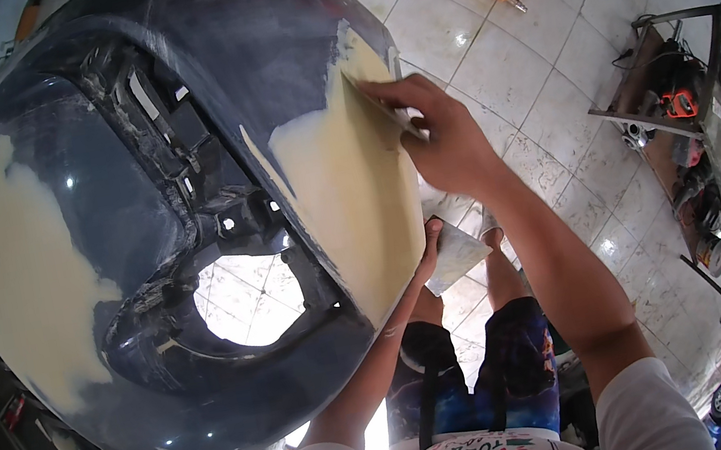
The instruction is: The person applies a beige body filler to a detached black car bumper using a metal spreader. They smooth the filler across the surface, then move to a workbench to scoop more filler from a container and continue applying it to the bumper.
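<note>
Over a tiled floor [532, 53], the right hand [446, 139] grip pinches a spreader [379, 107], its blade slanting up-left.

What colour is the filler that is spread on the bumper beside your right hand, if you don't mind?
Pale cream-yellow filler on the dark blue bumper, seen in the head view.

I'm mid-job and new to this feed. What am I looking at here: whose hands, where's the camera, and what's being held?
This is one wide fisheye view from a camera on a person's head, looking down, so edges bend. No machine: the two bare arms from below are the person's own. The right hand presses a thin spreader against cream filler on a dark blue car bumper. The left hand holds a flat board under the bumper's edge. Below is a tiled floor; a cluttered tool rack stands at right.
</note>
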### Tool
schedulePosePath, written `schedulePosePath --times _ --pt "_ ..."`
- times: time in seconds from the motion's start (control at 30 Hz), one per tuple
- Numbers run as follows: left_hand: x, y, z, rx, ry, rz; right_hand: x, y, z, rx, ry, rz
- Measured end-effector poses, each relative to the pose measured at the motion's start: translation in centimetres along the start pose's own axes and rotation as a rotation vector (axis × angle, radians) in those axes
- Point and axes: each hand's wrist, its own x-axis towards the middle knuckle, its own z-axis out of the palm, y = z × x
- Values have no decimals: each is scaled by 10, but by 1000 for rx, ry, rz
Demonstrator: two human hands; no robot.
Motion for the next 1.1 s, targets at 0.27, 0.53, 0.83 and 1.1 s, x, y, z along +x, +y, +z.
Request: schedulePosePath --times 0.27,0.53,0.83,1.1 --pt "8 15 -24 69 -39 -22 -88 -23 20 -134 12 -216" --pt "17 21 -52 886 -477 557 -174 -30 55 -46 45 -223" --pt "-37 15 34 -1026 -200 -906 -237 15 -61 -113 96 -251" --pt "-30 132 35 -1175 -173 -831 -276 70 -104 -235 -42 -227"
